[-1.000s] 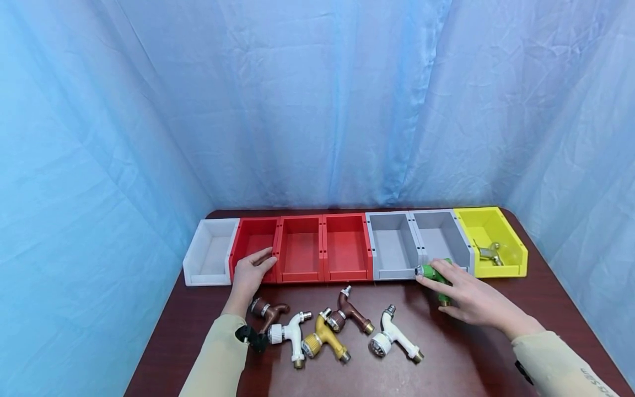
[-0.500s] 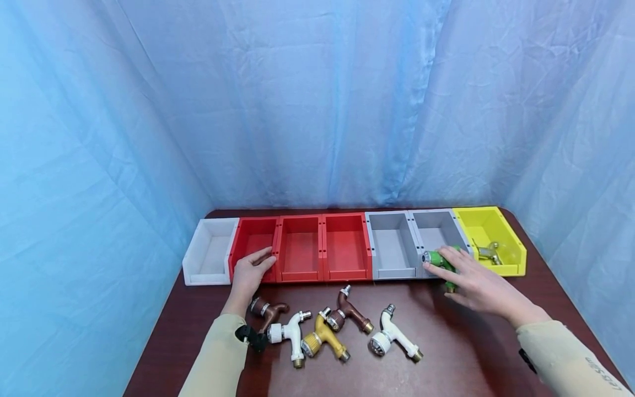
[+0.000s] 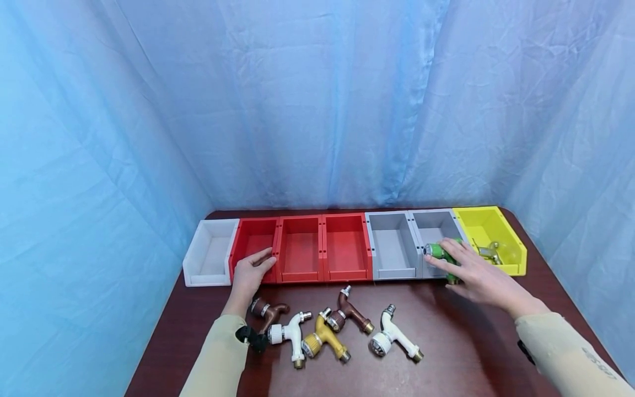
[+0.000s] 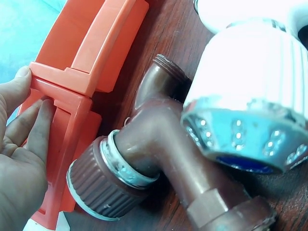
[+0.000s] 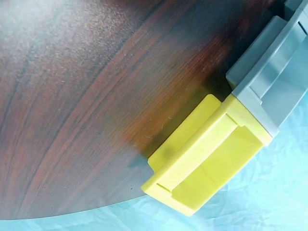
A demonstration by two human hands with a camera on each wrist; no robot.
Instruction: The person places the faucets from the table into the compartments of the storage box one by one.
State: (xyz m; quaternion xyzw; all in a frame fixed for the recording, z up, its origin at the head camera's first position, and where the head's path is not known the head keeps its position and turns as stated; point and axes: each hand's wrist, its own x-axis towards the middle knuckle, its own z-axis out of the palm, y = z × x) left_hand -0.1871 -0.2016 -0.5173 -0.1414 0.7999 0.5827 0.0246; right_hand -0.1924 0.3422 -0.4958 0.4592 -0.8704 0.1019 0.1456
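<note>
My right hand (image 3: 476,274) grips a green tap (image 3: 450,255) over the front of the right-hand grey bin (image 3: 436,223). The tap's ribbed knob points left, and the fingers partly cover its body. My left hand (image 3: 249,275) lies over the front of the leftmost red bin (image 3: 254,227), its fingers fairly straight. In the left wrist view that hand's fingertips (image 4: 44,108) reach inside the red bin while the thumb touches its corner. Below this hand lies a brown tap (image 4: 159,130), beside a white tap (image 4: 245,77). Neither hand nor green tap appears in the right wrist view.
A yellow tap (image 3: 323,336), a second brown tap (image 3: 351,313) and another white tap (image 3: 395,335) lie on the dark wooden table (image 3: 446,358). A white bin (image 3: 210,248) ends the row at left, a yellow bin (image 3: 511,270) holding a metal tap (image 3: 490,252) at right.
My right hand has carried the green tap away from me and slightly right, from the grey bin's front edge to over the bin. The left hand stays put.
</note>
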